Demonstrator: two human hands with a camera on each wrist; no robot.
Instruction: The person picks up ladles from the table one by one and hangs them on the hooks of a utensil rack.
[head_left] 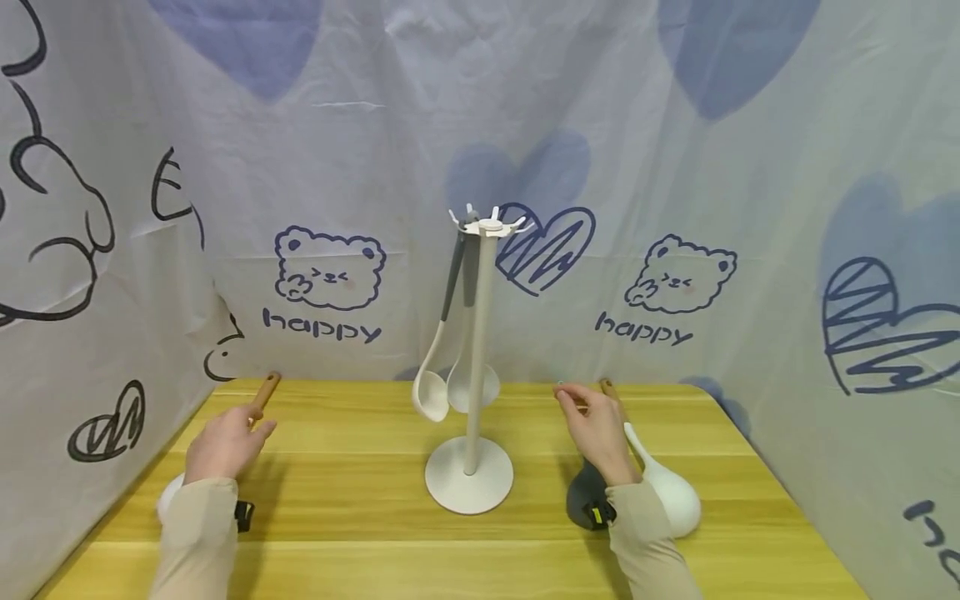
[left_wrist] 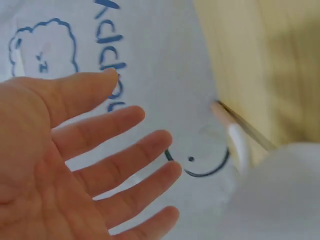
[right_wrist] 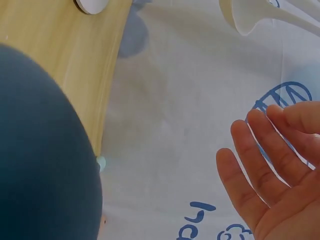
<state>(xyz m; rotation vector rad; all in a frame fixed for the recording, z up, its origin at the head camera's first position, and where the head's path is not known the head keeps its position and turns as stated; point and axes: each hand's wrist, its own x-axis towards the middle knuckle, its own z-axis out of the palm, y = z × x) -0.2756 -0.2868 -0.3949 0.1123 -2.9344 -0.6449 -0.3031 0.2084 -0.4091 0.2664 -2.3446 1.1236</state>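
Left hand [head_left: 227, 443] above left white ladle [head_left: 168, 502], fingers spread, gripping nothing. Right hand [head_left: 597, 432] over dark ladle [head_left: 583, 498], fingers loosely extended, thumb near forefinger; I see nothing held. Right white ladle [head_left: 675, 502] just beside, on wood-grain table [head_left: 360, 517]. I judge all three light, stiff, smooth-skinned; rounded bowls might rock or slip. I'd take hold of left one by wooden handle [head_left: 266, 395]. White stand [head_left: 468, 493]: round base, slim pole, pronged top; two grey-handled utensils [head_left: 453, 279] hang there.
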